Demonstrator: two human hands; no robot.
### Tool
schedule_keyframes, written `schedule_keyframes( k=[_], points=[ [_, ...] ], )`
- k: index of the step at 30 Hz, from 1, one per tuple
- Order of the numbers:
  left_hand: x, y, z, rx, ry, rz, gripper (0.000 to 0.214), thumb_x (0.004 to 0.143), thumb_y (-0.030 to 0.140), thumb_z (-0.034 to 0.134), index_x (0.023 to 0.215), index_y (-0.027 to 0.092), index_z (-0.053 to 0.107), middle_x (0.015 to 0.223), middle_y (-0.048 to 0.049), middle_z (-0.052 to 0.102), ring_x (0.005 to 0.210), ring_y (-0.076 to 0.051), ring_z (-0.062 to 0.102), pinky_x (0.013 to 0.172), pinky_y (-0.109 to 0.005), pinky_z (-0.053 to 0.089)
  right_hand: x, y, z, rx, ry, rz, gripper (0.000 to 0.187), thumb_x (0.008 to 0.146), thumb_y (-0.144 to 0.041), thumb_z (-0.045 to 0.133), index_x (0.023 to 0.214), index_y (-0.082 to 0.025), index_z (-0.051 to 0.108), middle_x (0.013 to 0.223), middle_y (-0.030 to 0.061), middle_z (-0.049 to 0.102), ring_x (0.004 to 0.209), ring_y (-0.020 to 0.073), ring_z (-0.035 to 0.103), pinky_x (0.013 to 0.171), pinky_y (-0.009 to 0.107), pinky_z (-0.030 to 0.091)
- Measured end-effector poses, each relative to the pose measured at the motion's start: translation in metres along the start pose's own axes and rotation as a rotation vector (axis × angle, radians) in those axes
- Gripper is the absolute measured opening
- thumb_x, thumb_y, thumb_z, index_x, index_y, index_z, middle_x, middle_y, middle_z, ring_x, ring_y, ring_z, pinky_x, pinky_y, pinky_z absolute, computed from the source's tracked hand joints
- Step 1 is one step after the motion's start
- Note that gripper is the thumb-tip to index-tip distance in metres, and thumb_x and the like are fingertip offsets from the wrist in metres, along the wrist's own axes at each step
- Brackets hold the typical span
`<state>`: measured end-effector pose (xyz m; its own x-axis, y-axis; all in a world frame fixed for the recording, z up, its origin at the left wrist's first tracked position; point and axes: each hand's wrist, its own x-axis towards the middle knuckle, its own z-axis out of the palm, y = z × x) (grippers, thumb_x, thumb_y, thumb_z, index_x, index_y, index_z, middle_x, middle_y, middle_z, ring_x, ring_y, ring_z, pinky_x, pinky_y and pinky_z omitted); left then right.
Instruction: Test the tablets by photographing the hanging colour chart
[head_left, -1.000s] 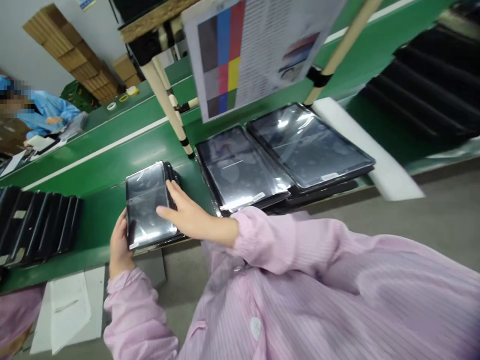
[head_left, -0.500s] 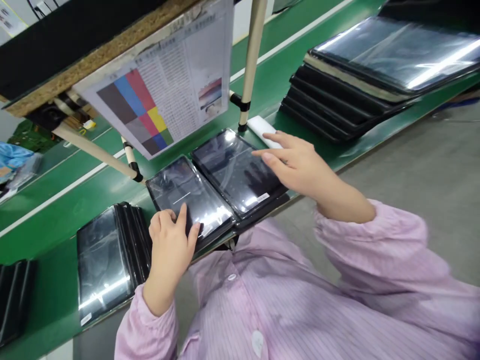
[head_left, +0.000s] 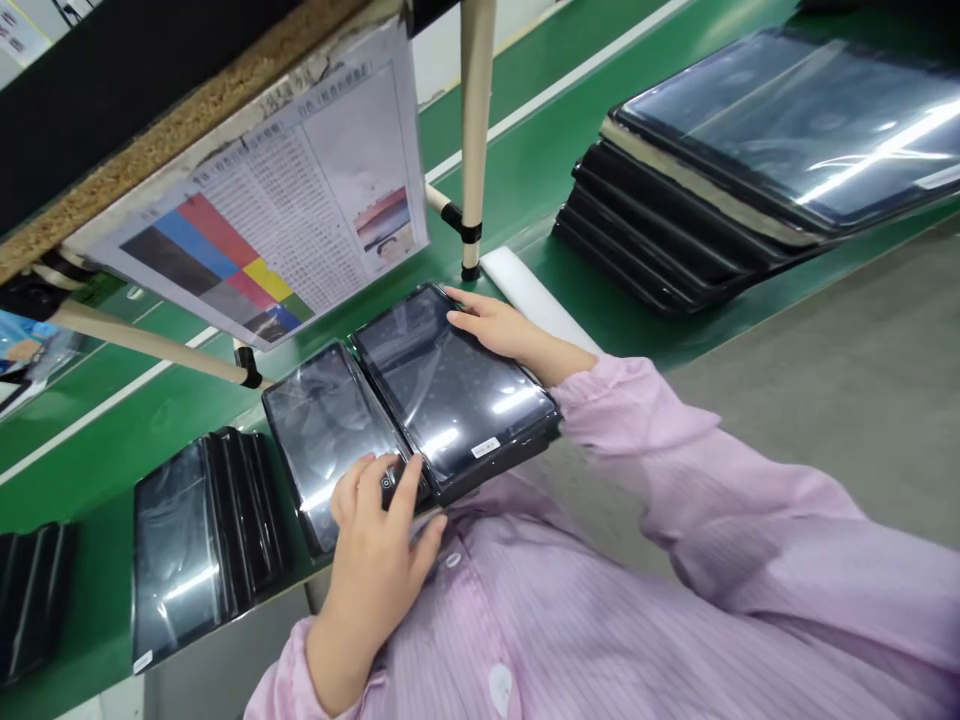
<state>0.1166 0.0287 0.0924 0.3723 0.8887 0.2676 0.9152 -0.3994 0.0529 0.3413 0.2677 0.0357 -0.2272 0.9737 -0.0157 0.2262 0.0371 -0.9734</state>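
Two black tablets wrapped in clear film lie side by side on the green belt (head_left: 172, 400) in front of me. My right hand (head_left: 499, 325) grips the far right edge of the right tablet (head_left: 450, 385), fingers curled over it. My left hand (head_left: 382, 530) holds that tablet's near left corner, thumb and fingers pinching it beside a small round camera. This tablet is lifted slightly and overlaps the left tablet (head_left: 322, 425). My pink sleeves fill the lower part of the view.
A fanned stack of tablets (head_left: 199, 540) lies at the left. A tall stack of larger dark panels (head_left: 750, 170) sits at the far right. A colour chart sheet (head_left: 270, 210) hangs from a shelf on cream posts (head_left: 474, 140). A white foam strip (head_left: 536, 295) lies behind my right hand.
My right hand dropped from hovering onto the right tablet's far edge. My left hand slid from the left tablet's screen to the right tablet's near corner, and that tablet has lifted a little.
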Motion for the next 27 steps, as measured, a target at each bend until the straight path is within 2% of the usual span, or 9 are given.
schedule_keyframes(
  k=[4,7,10,13,15,18,20,23,27],
  points=[
    [0.012,0.013,0.013,0.071,0.046,0.002,0.048,0.091,0.03,0.067,0.137,0.017,0.058,0.129,-0.0163,0.059,0.123,-0.035,0.048,0.104,-0.051,0.038,-0.001,0.006,0.008,0.191,0.035,0.017,0.06,0.084,-0.023,0.063,0.143,-0.012,0.058,0.14,0.0105,0.063,0.126,0.0265,0.063,0.114,0.046,0.046],
    [0.018,0.014,0.015,0.115,0.099,-0.01,0.047,0.089,0.027,0.07,0.134,0.017,0.061,0.126,-0.016,0.061,0.121,-0.034,0.051,0.103,-0.05,0.039,-0.004,0.007,0.007,0.195,0.059,-0.026,0.053,0.082,-0.022,0.065,0.135,-0.014,0.066,0.134,0.0073,0.067,0.128,0.0275,0.062,0.117,0.048,0.042],
    [0.019,0.012,0.013,0.125,0.131,-0.021,0.047,0.088,0.028,0.072,0.133,0.017,0.061,0.125,-0.0161,0.06,0.121,-0.034,0.051,0.102,-0.049,0.038,-0.003,0.007,0.006,0.179,0.053,-0.004,0.055,0.083,-0.023,0.066,0.137,-0.016,0.064,0.131,0.0074,0.069,0.126,0.0284,0.063,0.116,0.051,0.043],
    [0.012,0.01,0.011,0.093,0.138,-0.009,0.045,0.09,0.03,0.07,0.133,0.017,0.061,0.125,-0.0156,0.059,0.12,-0.033,0.05,0.103,-0.048,0.037,-0.006,0.006,0.004,0.204,0.023,0.072,0.064,0.086,-0.03,0.067,0.147,-0.016,0.054,0.139,0.011,0.063,0.126,0.0296,0.063,0.111,0.052,0.049],
    [0.003,0.006,0.008,0.055,0.145,-0.003,0.044,0.091,0.031,0.069,0.133,0.018,0.06,0.124,-0.0151,0.057,0.121,-0.032,0.048,0.104,-0.047,0.036,-0.014,0.003,0.0,0.181,0.029,0.05,0.067,0.088,-0.037,0.067,0.15,-0.021,0.051,0.151,0.0098,0.053,0.134,0.0296,0.057,0.114,0.051,0.046],
    [-0.014,-0.002,0.004,0.002,0.162,-0.007,0.044,0.092,0.028,0.068,0.134,0.017,0.059,0.124,-0.0155,0.055,0.121,-0.032,0.048,0.105,-0.047,0.036,-0.037,-0.006,-0.013,0.009,0.035,-0.102,0.052,0.092,-0.047,0.062,0.14,-0.028,0.062,0.154,0.0055,0.05,0.141,0.0297,0.05,0.121,0.052,0.037],
    [-0.024,-0.009,0.001,-0.004,0.17,-0.027,0.048,0.091,0.024,0.069,0.137,0.017,0.057,0.123,-0.016,0.054,0.12,-0.032,0.048,0.105,-0.048,0.036,-0.056,-0.014,-0.023,-0.159,-0.032,-0.233,0.04,0.096,-0.052,0.055,0.125,-0.032,0.073,0.151,0.0041,0.053,0.141,0.0306,0.05,0.122,0.053,0.035],
    [-0.036,-0.02,-0.001,0.03,0.195,-0.073,0.06,0.09,0.019,0.069,0.146,0.02,0.05,0.121,-0.0154,0.054,0.117,-0.03,0.049,0.103,-0.046,0.039,-0.085,-0.026,-0.035,-0.414,-0.16,-0.385,0.036,0.098,-0.052,0.049,0.109,-0.036,0.079,0.153,0.0008,0.051,0.146,0.0352,0.042,0.12,0.062,0.031],
    [-0.044,-0.033,-0.001,0.069,0.25,-0.054,0.071,0.088,0.018,0.073,0.153,0.024,0.044,0.119,-0.0139,0.055,0.114,-0.028,0.051,0.1,-0.043,0.042,-0.107,-0.034,-0.041,-0.586,-0.256,-0.443,0.036,0.099,-0.048,0.046,0.107,-0.038,0.08,0.155,-0.0002,0.049,0.151,0.0386,0.033,0.116,0.069,0.03]
  ],
)
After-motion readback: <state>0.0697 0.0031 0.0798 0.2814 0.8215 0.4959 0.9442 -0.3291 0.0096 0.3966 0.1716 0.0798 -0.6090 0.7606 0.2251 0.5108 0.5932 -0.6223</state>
